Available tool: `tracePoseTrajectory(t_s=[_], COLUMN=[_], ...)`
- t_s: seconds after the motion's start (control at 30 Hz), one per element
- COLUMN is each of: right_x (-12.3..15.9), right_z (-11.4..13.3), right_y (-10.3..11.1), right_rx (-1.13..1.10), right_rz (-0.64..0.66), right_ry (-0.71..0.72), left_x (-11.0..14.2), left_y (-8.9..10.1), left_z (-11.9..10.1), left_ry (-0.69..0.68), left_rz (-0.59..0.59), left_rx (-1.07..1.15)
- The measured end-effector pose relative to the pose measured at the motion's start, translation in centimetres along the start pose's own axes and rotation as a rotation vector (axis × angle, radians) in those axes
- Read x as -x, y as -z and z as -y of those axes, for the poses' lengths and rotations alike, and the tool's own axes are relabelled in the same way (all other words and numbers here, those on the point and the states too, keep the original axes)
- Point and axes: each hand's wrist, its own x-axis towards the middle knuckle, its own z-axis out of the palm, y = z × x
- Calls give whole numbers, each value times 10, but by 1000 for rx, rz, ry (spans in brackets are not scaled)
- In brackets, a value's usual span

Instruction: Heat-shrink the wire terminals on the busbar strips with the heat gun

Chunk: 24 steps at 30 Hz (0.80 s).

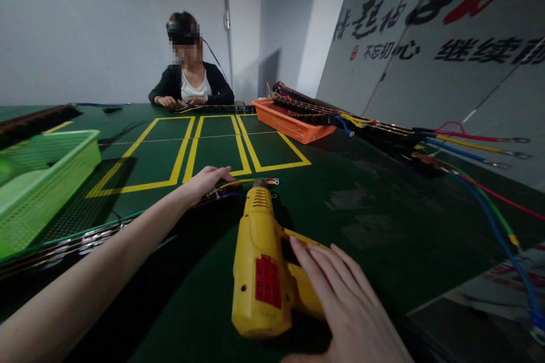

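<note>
left hand (205, 181) outstretched, right hand (340, 300) curled

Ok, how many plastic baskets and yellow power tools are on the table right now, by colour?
Green basket: 1
Orange basket: 1
Yellow heat gun: 1
Total: 3

Yellow heat gun (259, 264), red label on rear, lying on green desk (383, 221), nozzle pointing away toward wire ends. Bundle of wires (242, 184), yellow, blue, red-tipped, stretched flat across desk just beyond nozzle.
</note>
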Motion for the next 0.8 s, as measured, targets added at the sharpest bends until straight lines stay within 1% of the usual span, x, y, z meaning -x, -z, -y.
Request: tracePoseTrajectory(t_s=[0.1, 0.2, 0.3, 0.37, 0.5, 0.6, 0.67, 0.8], right_x=[11, 15, 14, 15, 19, 22, 23, 21], right_z=[-14, -16, -9, -4, 3, 11, 18, 31], right_y=[-4, -11, -14, -14, -15, -20, -24, -31], right_rx=[15, 3, -23, -12, 5, -32, -61, -98], right_rz=[-2, -24, -56, -86, -127, -139, -168, -220], right_ry=[-64, -118, -101, -85, -45, -24, -31, -1], left_x=[1, 1, 2, 2, 0, -1, -3, -2], left_y=[-1, -1, -1, -1, 0, 0, 0, 0], left_z=[-2, -3, -3, -2, 0, 2, 3, 2], left_ry=[-25, -30, -38, -51, -84, -112, -106, -70], left_rz=[-26, -21, 1, -5, -44, -85, -105, -43], left_rx=[-39, -31, -16, -32, -88, -113, -109, -48])
